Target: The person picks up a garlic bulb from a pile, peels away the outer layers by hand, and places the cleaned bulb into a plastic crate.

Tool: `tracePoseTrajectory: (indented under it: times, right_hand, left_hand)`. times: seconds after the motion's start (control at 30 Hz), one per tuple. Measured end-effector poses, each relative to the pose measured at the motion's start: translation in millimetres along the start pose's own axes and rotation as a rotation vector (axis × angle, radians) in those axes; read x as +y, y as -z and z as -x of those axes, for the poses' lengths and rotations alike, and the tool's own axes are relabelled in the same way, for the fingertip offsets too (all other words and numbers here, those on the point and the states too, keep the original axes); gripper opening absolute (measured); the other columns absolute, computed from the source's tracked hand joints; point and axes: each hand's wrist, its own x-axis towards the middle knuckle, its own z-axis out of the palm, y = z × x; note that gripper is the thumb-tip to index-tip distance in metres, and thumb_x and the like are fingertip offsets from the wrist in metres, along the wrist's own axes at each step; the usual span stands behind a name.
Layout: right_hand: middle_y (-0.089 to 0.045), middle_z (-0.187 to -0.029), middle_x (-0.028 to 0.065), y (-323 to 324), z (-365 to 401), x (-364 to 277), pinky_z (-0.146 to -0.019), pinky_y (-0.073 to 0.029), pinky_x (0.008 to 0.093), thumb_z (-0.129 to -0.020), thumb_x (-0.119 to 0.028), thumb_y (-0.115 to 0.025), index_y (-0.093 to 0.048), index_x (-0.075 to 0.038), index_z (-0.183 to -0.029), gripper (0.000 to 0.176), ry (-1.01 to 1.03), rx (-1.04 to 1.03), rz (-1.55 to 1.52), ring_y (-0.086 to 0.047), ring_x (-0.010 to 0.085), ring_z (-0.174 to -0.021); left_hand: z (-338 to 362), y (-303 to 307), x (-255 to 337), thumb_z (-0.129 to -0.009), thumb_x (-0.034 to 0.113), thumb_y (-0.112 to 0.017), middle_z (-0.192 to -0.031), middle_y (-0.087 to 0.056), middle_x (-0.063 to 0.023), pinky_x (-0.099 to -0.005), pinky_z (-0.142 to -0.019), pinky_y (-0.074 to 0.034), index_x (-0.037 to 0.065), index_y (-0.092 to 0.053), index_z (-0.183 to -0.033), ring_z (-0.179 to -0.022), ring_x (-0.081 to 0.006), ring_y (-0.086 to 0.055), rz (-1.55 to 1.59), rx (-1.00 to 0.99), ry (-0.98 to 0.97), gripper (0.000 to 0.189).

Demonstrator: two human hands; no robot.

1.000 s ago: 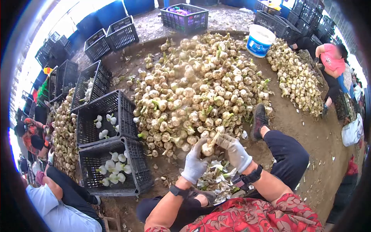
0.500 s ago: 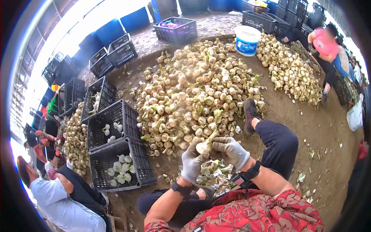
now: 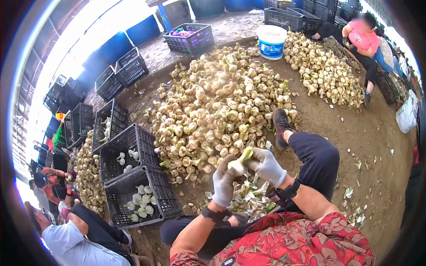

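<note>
A garlic bulb [image 3: 238,166] with white skin and a short green stem is between my two gloved hands, above my lap. My left hand [image 3: 224,182] closes around the bulb from the left. The fingers of my right hand [image 3: 268,167] press against its right side near the stem. Stripped garlic skins [image 3: 248,197] lie on the ground beneath my hands. Just beyond them rises a large heap of unpeeled garlic [image 3: 222,106]. To the left, a black crate [image 3: 166,190] holds several clean white bulbs [image 3: 142,201].
Another black crate [image 3: 140,142] with a few white bulbs adjoins the first. A white and blue bucket [image 3: 271,42] stands behind the heap. A person in a light shirt [image 3: 73,241] sits at left; another in pink [image 3: 361,40] sits by a second garlic heap [image 3: 324,71].
The bulb between my hands now shows whiter skin and its green stem points up to the right. My hands have shifted slightly right, and the whole view has turned a little.
</note>
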Motion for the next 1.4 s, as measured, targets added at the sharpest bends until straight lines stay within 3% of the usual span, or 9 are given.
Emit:
tracePoseTrajectory:
  times: [0.17, 0.33, 0.47, 0.53, 0.67, 0.93, 1.03, 1.13, 1.4]
  right_hand:
    - [-0.065, -0.084, 0.0014, -20.4, 0.8, 20.4, -0.059, -0.047, 0.0211, -0.089, -0.006, -0.06, -0.062, -0.001, -0.101, 0.013, 0.218, 0.176, 0.127, -0.057, 0.0043, -0.068]
    - [-0.064, -0.081, 0.0021, -27.5, 2.7, 47.0, -0.059, -0.047, 0.0233, -0.088, -0.003, -0.057, -0.062, -0.001, -0.098, 0.011, 0.078, 0.435, 0.056, -0.057, 0.0077, -0.068]
    - [-0.064, -0.08, 0.0045, -32.6, 18.4, 35.4, -0.062, -0.048, 0.0275, -0.087, -0.007, -0.061, -0.061, -0.001, -0.1, 0.015, 0.396, 0.207, 0.262, -0.061, 0.0133, -0.071]
    - [-0.065, -0.081, 0.0039, -18.7, 20.0, 15.0, -0.058, -0.05, 0.0264, -0.088, -0.013, -0.063, -0.063, -0.003, -0.106, 0.02, -0.157, -0.057, -0.218, -0.062, 0.0124, -0.065]
    - [-0.066, -0.082, 0.0022, -15.3, 14.2, 18.1, -0.054, -0.051, 0.0251, -0.089, -0.018, -0.064, -0.062, -0.002, -0.11, 0.026, -0.21, -0.094, -0.477, -0.063, 0.0112, -0.063]
    - [-0.065, -0.113, 0.0187, 13.9, -15.5, 10.5, -0.086, -0.049, 0.0332, -0.09, -0.013, -0.057, -0.057, -0.001, -0.124, 0.036, -0.289, 0.417, 0.534, -0.064, 0.0253, -0.098]
    - [-0.055, -0.127, 0.0233, 39.9, -22.1, 29.7, -0.097, -0.044, 0.0382, -0.082, -0.032, -0.068, -0.03, -0.006, -0.145, 0.078, -0.274, -0.068, 1.063, -0.055, 0.0341, -0.116]
    - [-0.028, -0.151, 0.0175, 16.2, -8.9, 22.9, -0.107, -0.033, 0.0351, -0.072, -0.041, -0.079, -0.026, -0.007, -0.147, 0.098, 0.084, -0.255, 0.489, -0.035, 0.0272, -0.135]
    - [-0.06, -0.113, 0.0067, -34.9, -4.8, 15.2, -0.091, -0.045, 0.0308, -0.078, -0.015, -0.076, -0.07, -0.004, -0.107, 0.032, -0.009, -0.235, -0.031, -0.056, 0.017, -0.107]
  left_hand:
    - [-19.1, 29.0, -7.3, -0.097, 0.046, -0.044, -0.085, -0.066, -0.0107, -0.0239, -0.05, -0.045, -0.002, -0.047, -0.124, -0.057, -0.0144, -0.058, 0.519, -0.184, 0.559, 0.056]
    - [-9.8, -3.9, -22.3, -0.092, 0.029, -0.061, -0.089, -0.059, -0.0039, -0.0226, -0.055, -0.049, 0.002, -0.039, -0.131, -0.067, -0.0097, -0.058, -0.387, 0.191, -0.292, 0.052]
    - [4.1, 8.4, -15.3, -0.091, 0.04, -0.061, -0.08, -0.06, 0.0007, -0.0198, -0.051, -0.044, 0.006, -0.054, -0.119, -0.062, -0.0062, -0.056, -0.054, 0.122, 0.091, 0.045]
    - [-1.3, 33.4, -22.5, -0.092, 0.044, -0.058, -0.075, -0.06, 0.0011, -0.0198, -0.049, -0.042, 0.007, -0.055, -0.116, -0.059, -0.0069, -0.055, 0.198, -0.038, 0.168, 0.045]
    - [-0.4, 26.2, -10.6, -0.09, 0.05, -0.057, -0.081, -0.061, -0.0006, -0.0202, -0.048, -0.04, 0.006, -0.054, -0.118, -0.058, -0.0074, -0.054, 0.035, -0.059, 0.165, 0.052]
    - [9.7, 38.8, 10.2, -0.077, 0.01, -0.076, -0.089, -0.061, -0.0008, -0.0185, -0.043, -0.032, 0.004, -0.05, -0.127, -0.055, -0.0047, -0.047, 0.3, -0.127, 0.23, 0.056]
    - [10.0, 44.2, 14.6, -0.075, 0.004, -0.074, -0.09, -0.062, -0.0027, -0.0188, -0.043, -0.035, 0.002, -0.049, -0.127, -0.056, -0.0064, -0.051, 0.034, 0.041, 0.247, 0.058]
    - [6.9, 51.3, 7.9, -0.076, 0.003, -0.073, -0.092, -0.064, -0.0062, -0.0233, -0.06, -0.052, 0.0, -0.048, -0.119, -0.072, -0.012, -0.063, -0.21, 0.094, 0.121, 0.05]
    - [12.1, 52.5, 6.3, -0.075, 0.005, -0.075, -0.092, -0.064, -0.0074, -0.0236, -0.062, -0.053, -0.003, -0.053, -0.114, -0.076, -0.0108, -0.063, -0.289, 0.038, 0.237, 0.045]
